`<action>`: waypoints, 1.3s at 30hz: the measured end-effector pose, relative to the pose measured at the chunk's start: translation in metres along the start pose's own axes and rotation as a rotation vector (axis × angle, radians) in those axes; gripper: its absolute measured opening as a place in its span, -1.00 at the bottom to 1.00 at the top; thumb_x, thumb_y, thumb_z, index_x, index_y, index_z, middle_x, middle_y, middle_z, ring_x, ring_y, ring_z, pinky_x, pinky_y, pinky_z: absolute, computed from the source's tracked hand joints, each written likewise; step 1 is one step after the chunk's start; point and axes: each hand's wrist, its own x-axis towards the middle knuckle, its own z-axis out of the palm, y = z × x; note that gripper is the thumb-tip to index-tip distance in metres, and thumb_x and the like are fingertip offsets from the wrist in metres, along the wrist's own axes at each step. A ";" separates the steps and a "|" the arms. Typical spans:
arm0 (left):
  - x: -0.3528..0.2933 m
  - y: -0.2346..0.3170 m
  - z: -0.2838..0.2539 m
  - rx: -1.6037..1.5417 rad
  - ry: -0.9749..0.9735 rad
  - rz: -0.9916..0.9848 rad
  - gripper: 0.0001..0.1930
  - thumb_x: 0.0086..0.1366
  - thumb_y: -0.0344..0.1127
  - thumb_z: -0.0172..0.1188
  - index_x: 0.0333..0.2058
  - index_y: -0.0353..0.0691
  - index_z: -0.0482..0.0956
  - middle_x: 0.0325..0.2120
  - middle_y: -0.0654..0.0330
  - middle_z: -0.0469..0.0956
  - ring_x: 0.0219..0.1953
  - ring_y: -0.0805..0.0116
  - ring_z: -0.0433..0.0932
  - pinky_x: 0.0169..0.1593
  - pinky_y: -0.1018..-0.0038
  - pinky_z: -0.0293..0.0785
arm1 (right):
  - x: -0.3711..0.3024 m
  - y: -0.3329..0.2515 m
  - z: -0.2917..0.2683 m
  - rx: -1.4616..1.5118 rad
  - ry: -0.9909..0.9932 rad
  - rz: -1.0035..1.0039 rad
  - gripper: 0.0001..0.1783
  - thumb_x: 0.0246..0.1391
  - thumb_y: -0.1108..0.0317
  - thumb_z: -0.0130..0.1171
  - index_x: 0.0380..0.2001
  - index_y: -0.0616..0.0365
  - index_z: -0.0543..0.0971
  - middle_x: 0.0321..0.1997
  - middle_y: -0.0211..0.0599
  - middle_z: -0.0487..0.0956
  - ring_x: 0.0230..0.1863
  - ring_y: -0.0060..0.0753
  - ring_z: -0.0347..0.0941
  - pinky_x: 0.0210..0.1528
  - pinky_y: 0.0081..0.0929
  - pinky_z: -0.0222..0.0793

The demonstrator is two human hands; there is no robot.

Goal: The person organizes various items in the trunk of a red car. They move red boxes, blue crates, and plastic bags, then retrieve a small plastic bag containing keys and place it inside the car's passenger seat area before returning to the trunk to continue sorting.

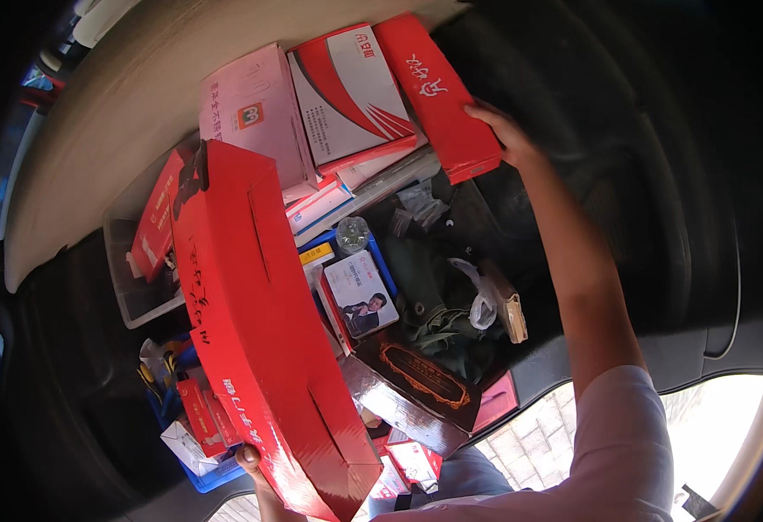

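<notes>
Long red carton (255, 304) is held by the left hand (258, 474) near its lower end, with the thumb set against the left edge; the other fingers are hidden, so how far they are wrapped underneath cannot be told. Most of the carton's length is extended forward beyond this grip, slanting toward the upper left, and the near end is tilted to the lower right of the hand. By the right hand (508, 135), a smaller red box (438, 96) is touched at its right edge, near the lower corner; whether it is firmly gripped cannot be told. To the left of that box, a white-and-red box (351, 91) and a pink box (255, 113) are placed. Parts of a clear plastic bin (133, 309) and a blue bin (216, 476) are covered by the carton, and a dark brown box (425, 374) is seen to its right.
</notes>
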 end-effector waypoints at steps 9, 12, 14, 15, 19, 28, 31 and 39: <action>0.028 -0.034 0.036 -0.007 0.002 -0.095 -0.34 -0.08 -0.16 0.25 0.01 -0.31 0.29 -0.18 0.09 0.49 -0.22 0.21 0.55 -0.14 0.32 0.53 | 0.066 0.038 -0.013 -1.018 0.481 -0.402 -0.44 0.07 -0.04 -0.06 0.17 -0.27 0.28 0.20 -0.10 0.29 0.19 -0.03 0.21 0.17 -0.29 0.17; 0.031 -0.036 0.044 -0.003 -0.007 -0.105 -0.34 -0.09 -0.17 0.25 0.01 -0.31 0.29 -0.18 0.09 0.49 -0.22 0.20 0.55 -0.13 0.32 0.53 | -0.001 0.026 0.032 -1.402 0.603 -0.542 -0.49 0.05 0.09 -0.01 0.14 -0.32 0.33 0.25 -0.17 0.20 0.23 0.00 0.13 0.20 -0.13 0.10; 0.027 -0.037 0.049 -0.002 -0.018 -0.102 -0.34 -0.09 -0.18 0.25 0.01 -0.31 0.29 -0.18 0.08 0.49 -0.22 0.19 0.55 -0.13 0.32 0.53 | -0.002 0.041 0.022 -1.476 0.569 -0.655 -0.48 0.02 0.17 0.01 0.12 -0.35 0.34 0.32 -0.22 0.06 0.27 0.02 0.04 0.23 0.02 0.02; 0.026 -0.039 0.052 -0.011 -0.027 -0.112 -0.34 -0.10 -0.19 0.25 0.01 -0.31 0.29 -0.18 0.08 0.49 -0.22 0.19 0.55 -0.13 0.32 0.53 | 0.006 0.043 0.010 -1.487 0.542 -0.691 -0.48 0.00 0.22 0.02 0.10 -0.34 0.36 0.30 -0.20 0.09 0.25 0.01 0.06 0.23 0.01 0.02; 0.022 -0.046 0.073 -0.056 -0.064 -0.141 -0.34 -0.10 -0.20 0.25 0.01 -0.32 0.29 -0.18 0.08 0.49 -0.21 0.18 0.55 -0.12 0.32 0.53 | 0.034 0.030 -0.020 -1.540 0.522 -0.839 -0.49 -0.05 0.36 0.06 0.05 -0.27 0.43 0.22 -0.11 0.21 0.21 -0.03 0.13 0.23 -0.11 0.06; 0.081 -0.077 0.183 0.231 -0.337 -0.026 -0.19 -0.08 -0.29 0.24 0.17 -0.31 0.09 -0.09 0.10 0.41 -0.07 0.27 0.46 -0.03 0.38 0.41 | -0.240 -0.019 0.096 0.158 -0.161 -0.231 0.02 -0.14 -0.21 0.19 0.27 0.13 0.06 0.24 -0.16 0.21 0.17 -0.32 0.21 0.12 -0.43 0.15; 0.122 -0.113 0.227 0.188 -0.439 0.054 -0.21 -0.01 -0.37 0.22 0.20 -0.28 0.04 -0.14 0.09 0.44 -0.15 0.31 0.48 -0.06 0.38 0.42 | -0.265 -0.021 0.087 0.073 0.027 -0.322 -0.03 -0.10 0.01 0.26 0.23 0.32 0.06 0.26 -0.10 0.18 0.26 -0.26 0.13 0.28 -0.37 -0.06; 0.258 -0.215 0.353 0.782 -0.087 0.158 -0.14 0.13 0.16 0.06 0.23 -0.30 0.00 0.13 -0.14 0.19 0.18 0.13 0.19 0.21 0.25 0.08 | -0.134 -0.021 0.007 -0.131 0.548 -0.628 -0.35 0.07 0.20 0.13 0.16 0.25 0.19 0.20 -0.11 0.24 0.21 -0.22 0.19 0.25 -0.30 -0.02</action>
